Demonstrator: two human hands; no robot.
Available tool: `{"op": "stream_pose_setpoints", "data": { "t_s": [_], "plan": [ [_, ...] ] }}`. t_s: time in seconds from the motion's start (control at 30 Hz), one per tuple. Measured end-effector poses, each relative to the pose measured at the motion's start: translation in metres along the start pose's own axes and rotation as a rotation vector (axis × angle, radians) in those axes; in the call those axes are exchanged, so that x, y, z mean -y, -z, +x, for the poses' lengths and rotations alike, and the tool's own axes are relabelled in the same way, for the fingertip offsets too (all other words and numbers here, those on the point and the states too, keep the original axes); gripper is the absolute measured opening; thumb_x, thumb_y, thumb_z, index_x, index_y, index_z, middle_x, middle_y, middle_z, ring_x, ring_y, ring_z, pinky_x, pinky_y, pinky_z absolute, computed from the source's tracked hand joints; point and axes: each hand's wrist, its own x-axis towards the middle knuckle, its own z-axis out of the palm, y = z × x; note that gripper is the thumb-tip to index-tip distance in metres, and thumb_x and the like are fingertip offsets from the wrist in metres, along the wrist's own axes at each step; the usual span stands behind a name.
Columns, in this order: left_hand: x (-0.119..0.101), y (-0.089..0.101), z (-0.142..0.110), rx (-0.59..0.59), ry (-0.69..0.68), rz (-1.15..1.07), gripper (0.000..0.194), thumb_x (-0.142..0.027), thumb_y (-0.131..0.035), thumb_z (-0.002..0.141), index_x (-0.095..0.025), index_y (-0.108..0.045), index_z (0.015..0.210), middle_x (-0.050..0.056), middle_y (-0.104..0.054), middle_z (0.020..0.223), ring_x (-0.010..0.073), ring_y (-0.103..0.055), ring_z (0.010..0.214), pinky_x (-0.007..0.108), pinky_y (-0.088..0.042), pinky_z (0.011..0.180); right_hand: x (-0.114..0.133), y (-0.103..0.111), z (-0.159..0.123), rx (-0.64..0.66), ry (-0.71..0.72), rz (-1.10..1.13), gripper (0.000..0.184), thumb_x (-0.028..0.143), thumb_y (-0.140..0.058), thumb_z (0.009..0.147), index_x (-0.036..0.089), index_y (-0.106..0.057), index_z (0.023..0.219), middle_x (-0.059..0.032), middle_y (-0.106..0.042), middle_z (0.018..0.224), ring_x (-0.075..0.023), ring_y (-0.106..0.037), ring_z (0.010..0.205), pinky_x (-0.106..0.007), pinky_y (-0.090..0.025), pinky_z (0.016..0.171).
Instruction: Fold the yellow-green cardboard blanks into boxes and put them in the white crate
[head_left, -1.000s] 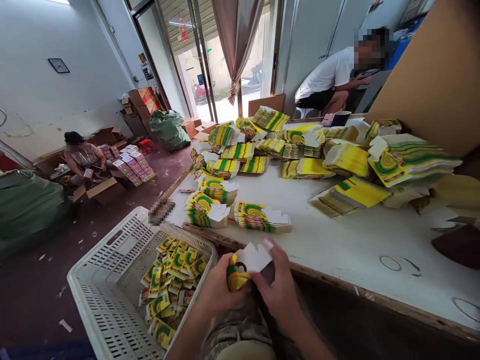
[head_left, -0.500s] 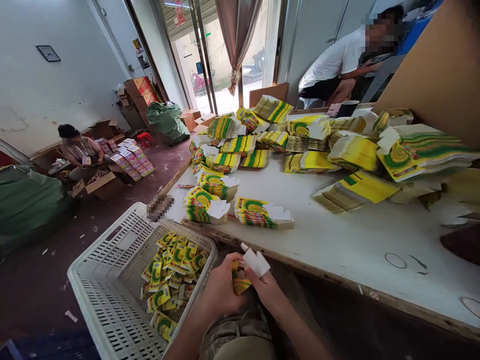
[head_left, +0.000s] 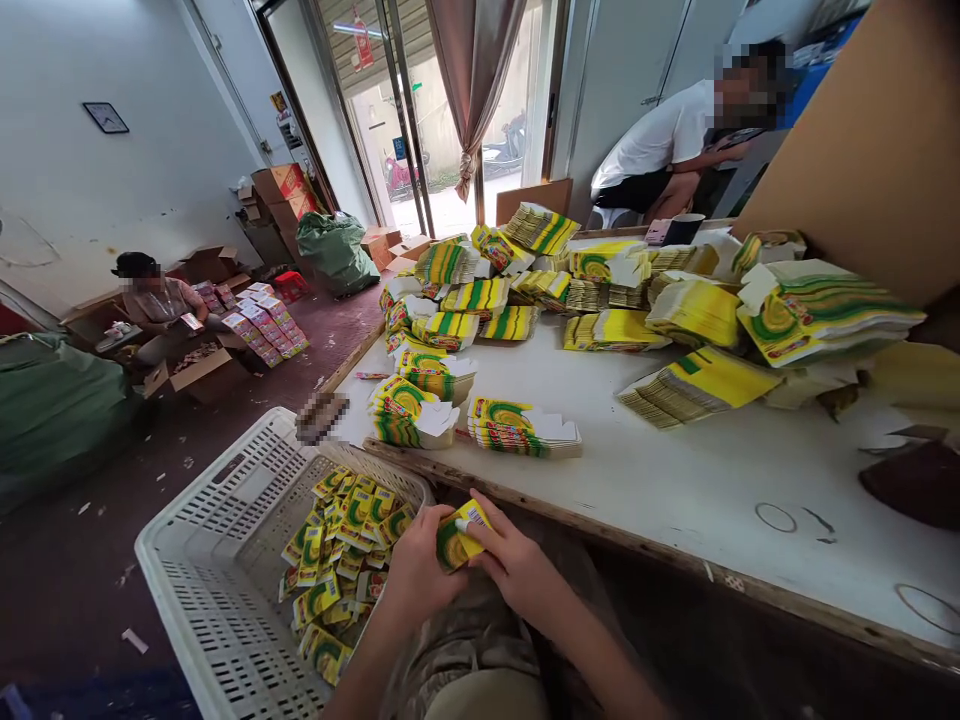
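Both my hands grip one small yellow and green carton [head_left: 455, 541] over my lap, below the table's front edge. My left hand [head_left: 416, 575] wraps its left side and my right hand [head_left: 510, 562] presses on its right end with fingers curled. The carton looks folded into a box shape. Just left of my hands a white plastic crate [head_left: 217, 560] holds several folded cartons [head_left: 337, 560] of the same print. A stack of flat carton blanks [head_left: 521, 428] lies on the white table [head_left: 675, 480] right ahead of my hands.
Many more stacks of flat blanks [head_left: 690, 315] cover the table's far half. A large brown cardboard sheet [head_left: 862, 150] leans at the right. One person in a white shirt [head_left: 660, 150] bends beyond the table. Another person [head_left: 154, 305] sits on the floor among boxes at left.
The white flaps that stuck up from the carton are now folded in, and the carton is closed into a box. My hands have shifted slightly toward the crate.
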Motion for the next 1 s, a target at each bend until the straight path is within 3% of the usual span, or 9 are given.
{"op": "stream_pose_setpoints", "data": {
  "t_s": [0.17,0.27,0.4,0.5,0.6,0.67,0.73,0.83,1.0],
  "plan": [
    [-0.004,0.006,0.007,0.09,-0.046,0.004,0.049,-0.027,-0.078,0.067,-0.023,-0.06,0.112,0.007,-0.07,0.106,0.0279,-0.067,0.096,0.038,-0.052,0.082,0.007,0.023,0.006,0.109,0.002,0.008,0.019,0.019,-0.068,0.083,0.027,-0.076,0.097,-0.0092,-0.061,0.136,-0.0286,-0.063,0.119,-0.043,-0.052,0.099],
    [-0.008,0.004,0.012,0.08,-0.073,0.034,0.052,-0.024,-0.077,0.065,-0.023,-0.061,0.114,0.008,-0.071,0.108,0.0289,-0.067,0.098,0.039,-0.052,0.084,0.012,0.019,0.01,0.045,-0.067,-0.008,0.022,0.015,-0.073,0.076,0.025,-0.075,0.095,-0.0102,-0.062,0.131,-0.0293,-0.062,0.118,-0.046,-0.048,0.103],
    [0.0,0.009,0.014,0.065,-0.038,0.054,0.052,-0.023,-0.075,0.067,-0.023,-0.059,0.117,0.009,-0.07,0.11,0.0292,-0.066,0.1,0.041,-0.051,0.086,0.007,0.002,0.016,-0.08,-0.079,0.04,0.049,0.019,-0.075,0.075,0.023,-0.062,0.123,-0.0115,-0.059,0.134,-0.0268,-0.056,0.125,-0.044,-0.044,0.107],
    [0.027,0.031,0.009,-0.069,0.057,0.151,0.058,-0.033,-0.078,0.068,-0.022,-0.057,0.12,0.011,-0.067,0.116,0.0327,-0.063,0.107,0.047,-0.049,0.093,-0.011,0.015,0.033,-0.177,-0.073,-0.12,0.066,0.031,-0.077,0.076,0.021,-0.05,0.136,-0.0123,-0.062,0.129,-0.0266,-0.061,0.116,-0.043,-0.049,0.1],
    [0.058,0.057,0.0,-0.312,0.203,0.362,0.08,-0.043,-0.082,0.062,-0.016,-0.05,0.131,0.019,-0.059,0.131,0.0416,-0.052,0.124,0.059,-0.04,0.104,-0.038,0.052,0.06,-0.396,-0.153,-0.407,0.047,0.034,-0.068,0.084,0.019,-0.057,0.127,-0.0151,-0.065,0.121,-0.0309,-0.06,0.113,-0.047,-0.047,0.098],
    [0.07,0.065,-0.006,-0.343,0.243,0.386,0.081,-0.047,-0.078,0.067,-0.013,-0.048,0.134,0.022,-0.056,0.134,0.042,-0.049,0.128,0.06,-0.038,0.106,-0.055,0.074,0.078,-0.458,-0.208,-0.478,0.039,0.028,-0.062,0.087,0.016,-0.057,0.124,-0.0184,-0.066,0.118,-0.034,-0.058,0.112,-0.052,-0.045,0.097],
    [0.072,0.061,-0.011,-0.281,0.216,0.311,0.068,-0.046,-0.073,0.073,-0.014,-0.054,0.13,0.019,-0.06,0.129,0.0391,-0.053,0.126,0.058,-0.041,0.105,-0.067,0.087,0.091,-0.452,-0.245,-0.52,0.031,0.02,-0.059,0.086,0.016,-0.061,0.117,-0.0176,-0.068,0.109,-0.0339,-0.06,0.104,-0.051,-0.046,0.093],
    [0.059,0.041,-0.013,-0.154,0.162,0.131,0.049,-0.042,-0.072,0.076,-0.02,-0.063,0.118,0.014,-0.068,0.121,0.0345,-0.06,0.118,0.054,-0.045,0.102,-0.076,0.09,0.098,-0.405,-0.269,-0.569,0.027,0.013,-0.058,0.083,0.016,-0.063,0.109,-0.0141,-0.071,0.095,-0.0322,-0.062,0.094,-0.047,-0.047,0.088],
    [0.028,0.009,-0.007,0.015,0.079,-0.119,0.042,-0.035,-0.076,0.075,-0.023,-0.068,0.115,0.01,-0.071,0.119,0.0311,-0.064,0.114,0.05,-0.047,0.102,-0.075,0.086,0.099,-0.362,-0.277,-0.598,0.036,0.007,-0.058,0.08,0.017,-0.06,0.114,-0.0146,-0.07,0.106,-0.0315,-0.061,0.1,-0.044,-0.045,0.088]
  ]
}}
